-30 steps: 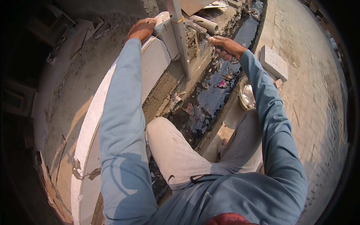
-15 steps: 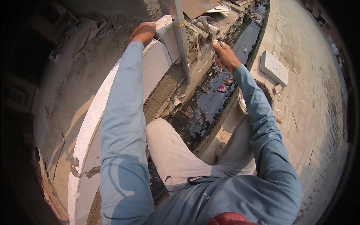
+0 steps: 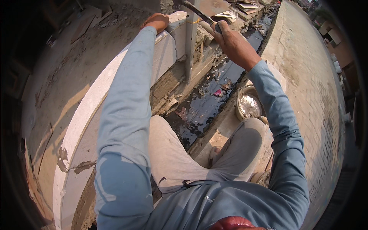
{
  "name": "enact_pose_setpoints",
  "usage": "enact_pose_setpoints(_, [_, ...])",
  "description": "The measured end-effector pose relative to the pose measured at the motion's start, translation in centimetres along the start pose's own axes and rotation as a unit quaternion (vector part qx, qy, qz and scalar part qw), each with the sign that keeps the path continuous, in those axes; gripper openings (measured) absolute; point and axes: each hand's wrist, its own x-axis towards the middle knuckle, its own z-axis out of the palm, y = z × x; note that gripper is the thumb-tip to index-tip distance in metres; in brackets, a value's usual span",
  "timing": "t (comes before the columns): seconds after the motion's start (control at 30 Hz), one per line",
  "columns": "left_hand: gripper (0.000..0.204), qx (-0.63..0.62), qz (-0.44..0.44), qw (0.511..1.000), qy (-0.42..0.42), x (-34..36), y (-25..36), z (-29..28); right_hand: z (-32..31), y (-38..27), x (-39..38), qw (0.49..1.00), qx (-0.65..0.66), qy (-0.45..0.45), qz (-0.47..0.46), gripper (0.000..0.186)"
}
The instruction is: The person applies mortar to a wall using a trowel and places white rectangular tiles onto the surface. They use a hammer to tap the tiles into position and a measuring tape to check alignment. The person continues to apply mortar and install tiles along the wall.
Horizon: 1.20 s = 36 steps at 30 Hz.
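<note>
My right hand (image 3: 235, 44) is closed round the grip of a hammer (image 3: 197, 12), raised so its dark shaft slants up to the left. The hammer's head is at the upper picture edge, partly cut off. My left hand (image 3: 156, 22) is bent over the top edge of a pale block (image 3: 177, 36) at the far end of a low curved wall (image 3: 90, 96); its fingertips are hidden. Just right of that block stands an upright metal bar (image 3: 190, 50), with a yellow string (image 3: 196, 21) tied round it.
A drain channel (image 3: 207, 97) with dark water and litter runs beside the wall, in front of my knees. On its right edge sits a round pan (image 3: 248, 101) with grey wet material. Paving (image 3: 306, 96) stretches to the right. Boards (image 3: 247, 7) lie stacked at the far end.
My right hand has swung the hammer up and to the left, toward the bar and block. My left hand stays on the block. The view has shifted slightly, showing more of the pan.
</note>
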Motion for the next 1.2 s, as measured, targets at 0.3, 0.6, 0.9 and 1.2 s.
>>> enact_pose_setpoints(0.3, [0.055,0.040,0.019,0.999,0.015,1.9,-2.0,1.2,-0.3,-3.1,1.1,0.998,-0.041,-0.001,0.049,0.032])
enact_pose_setpoints(0.6, [0.055,0.041,0.000,0.999,0.002,0.7,-1.1,0.9,-0.9,-1.6,2.7,0.998,-0.050,0.004,-0.029,0.028])
enact_pose_setpoints(0.9, [0.054,0.050,-0.016,0.999,0.007,0.1,-0.2,0.9,-1.2,0.4,2.3,0.996,-0.054,-0.062,-0.016,0.035])
enact_pose_setpoints(1.2, [0.051,0.053,0.036,0.998,-0.012,0.9,-1.0,0.7,-0.8,0.8,1.5,0.999,-0.001,-0.040,0.012,0.035])
